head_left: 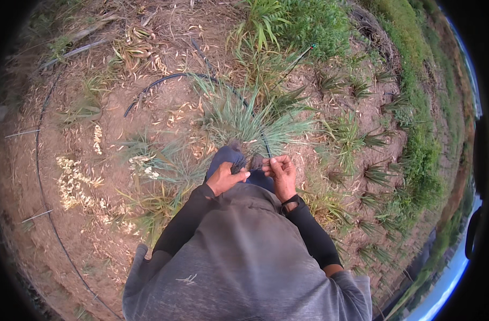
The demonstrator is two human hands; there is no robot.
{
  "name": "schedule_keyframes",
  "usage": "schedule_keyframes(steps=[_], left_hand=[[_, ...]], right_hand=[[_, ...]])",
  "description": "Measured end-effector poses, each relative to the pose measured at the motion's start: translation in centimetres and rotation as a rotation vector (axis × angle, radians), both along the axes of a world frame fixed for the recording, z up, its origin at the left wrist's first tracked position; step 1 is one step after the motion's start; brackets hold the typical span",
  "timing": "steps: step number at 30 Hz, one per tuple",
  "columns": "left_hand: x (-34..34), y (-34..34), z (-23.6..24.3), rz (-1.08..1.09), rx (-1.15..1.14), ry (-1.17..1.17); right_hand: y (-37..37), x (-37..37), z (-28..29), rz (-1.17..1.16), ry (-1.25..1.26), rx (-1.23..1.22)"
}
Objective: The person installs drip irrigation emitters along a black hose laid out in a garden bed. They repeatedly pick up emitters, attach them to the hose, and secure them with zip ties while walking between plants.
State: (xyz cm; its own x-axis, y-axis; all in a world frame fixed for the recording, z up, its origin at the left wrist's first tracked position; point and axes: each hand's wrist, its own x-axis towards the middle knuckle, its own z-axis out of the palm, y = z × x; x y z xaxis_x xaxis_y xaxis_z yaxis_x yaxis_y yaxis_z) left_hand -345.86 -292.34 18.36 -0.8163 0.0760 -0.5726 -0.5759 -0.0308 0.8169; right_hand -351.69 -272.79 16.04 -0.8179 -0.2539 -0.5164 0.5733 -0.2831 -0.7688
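Observation:
My left hand [226,180] is in front of my lower body, its thumb pointing right and its fingers curled out of sight. Close by on the right, my right hand [283,174] has thumb and fingertips pinched together. Whatever either hand grips is too small or hidden to make out. A black hose [175,75] arcs over the soil and through a clump of thin grey-green grass [233,115], ending from view beside my right fingertips. I cannot tell whether those fingers touch it. My dark shoes show just beyond the hands, at the grass.
Rows of small spiky plants [377,174] grow on the right, before a green weedy strip [422,160]. Pale dry scraps [76,182] lie on the left soil. Farther left runs another thin black hose [39,155] with light stakes. A leafy bush [314,24] stands ahead.

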Motion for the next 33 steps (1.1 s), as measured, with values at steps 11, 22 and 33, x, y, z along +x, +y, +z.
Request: schedule_keyframes(steps=[11,22,33], left_hand=[[-8.1,-6.1,-3.8,-0.096,0.083,-0.037],[-15.9,-8.2,-6.3,-0.043,0.095,-0.117],[-34.1,-3.0,-25.2,0.431,0.279,-0.325]], right_hand=[[-0.5,-8.1,0.3,0.602,0.157,0.33],[-3.9,-20.8,-2.1,1.189,0.606,0.405],[5.4,-39.6,-27.2,0.244,0.081,0.517]])
